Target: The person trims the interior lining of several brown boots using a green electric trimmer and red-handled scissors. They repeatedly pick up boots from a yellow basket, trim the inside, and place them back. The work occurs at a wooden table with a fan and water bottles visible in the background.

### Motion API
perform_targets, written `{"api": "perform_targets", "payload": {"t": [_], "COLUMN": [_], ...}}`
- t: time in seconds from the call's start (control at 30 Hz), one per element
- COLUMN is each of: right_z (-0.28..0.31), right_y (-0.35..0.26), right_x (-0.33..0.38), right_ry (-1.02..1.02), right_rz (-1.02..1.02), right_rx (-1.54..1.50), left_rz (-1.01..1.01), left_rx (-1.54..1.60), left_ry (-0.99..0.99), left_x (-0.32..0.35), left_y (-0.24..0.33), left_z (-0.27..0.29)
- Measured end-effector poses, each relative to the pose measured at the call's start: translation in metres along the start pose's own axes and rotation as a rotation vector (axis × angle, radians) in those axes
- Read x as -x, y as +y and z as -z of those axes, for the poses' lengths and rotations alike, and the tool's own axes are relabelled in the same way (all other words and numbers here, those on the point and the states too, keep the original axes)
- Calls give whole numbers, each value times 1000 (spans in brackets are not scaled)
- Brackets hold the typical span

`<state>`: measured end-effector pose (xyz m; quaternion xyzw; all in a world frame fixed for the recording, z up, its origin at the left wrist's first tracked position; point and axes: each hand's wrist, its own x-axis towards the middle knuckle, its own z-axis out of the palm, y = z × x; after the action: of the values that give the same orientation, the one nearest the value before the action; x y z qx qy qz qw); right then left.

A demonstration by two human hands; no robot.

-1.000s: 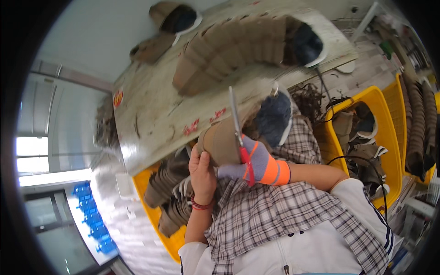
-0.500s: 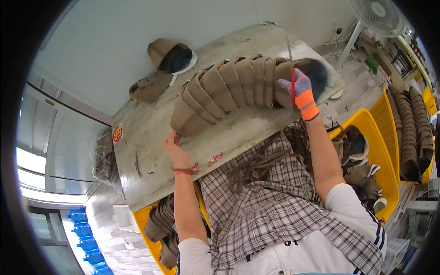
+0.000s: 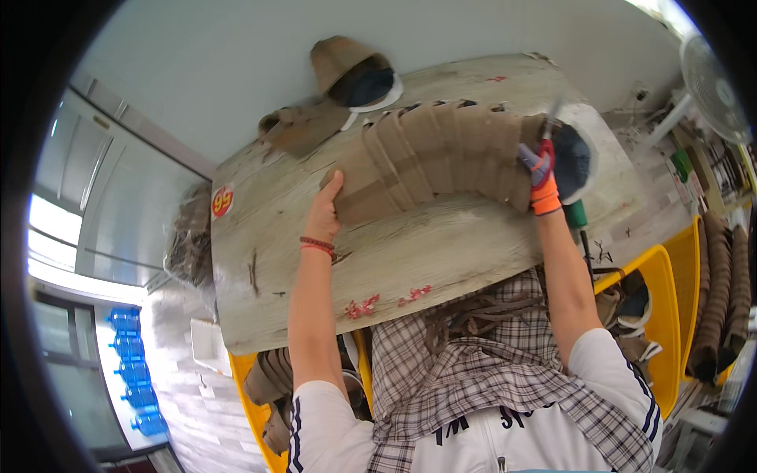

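A long row of brown shoe uppers (image 3: 441, 154) lies side by side across a worn wooden table (image 3: 441, 252). My left hand (image 3: 327, 209), with a red band at the wrist, rests flat against the left end of the row, fingers apart. My right hand (image 3: 540, 177) wears a purple and orange glove and sits at the row's right end. It grips a thin red-handled tool (image 3: 552, 126) that points up. Just right of it lies an upper with a dark blue lining (image 3: 572, 162).
Two more brown uppers (image 3: 347, 71) lie apart at the table's far edge. A green-handled tool (image 3: 576, 214) lies by my right wrist. Yellow bins (image 3: 670, 315) of uppers stand at my right and lower left. A fan (image 3: 710, 79) stands far right.
Both hands were close to my chest on one upper. The right hand has carried it to the row's right end, and the left hand has moved to the row's left end.
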<state>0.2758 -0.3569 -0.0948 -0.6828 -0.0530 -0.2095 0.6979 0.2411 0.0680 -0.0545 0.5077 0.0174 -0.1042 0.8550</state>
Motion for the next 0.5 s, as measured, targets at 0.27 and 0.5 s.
{"api": "perform_targets", "payload": {"t": [0.27, 0.5], "right_z": [-3, 5], "right_y": [-11, -39], "right_x": [54, 84], "right_ry": [230, 287], "right_rz": [120, -67], "right_rx": [130, -188], "left_rz": [13, -656], "left_rx": [-620, -1907], "left_ry": [582, 818], "left_x": [-2, -81], "left_y": [11, 95], "left_z": [110, 128]}}
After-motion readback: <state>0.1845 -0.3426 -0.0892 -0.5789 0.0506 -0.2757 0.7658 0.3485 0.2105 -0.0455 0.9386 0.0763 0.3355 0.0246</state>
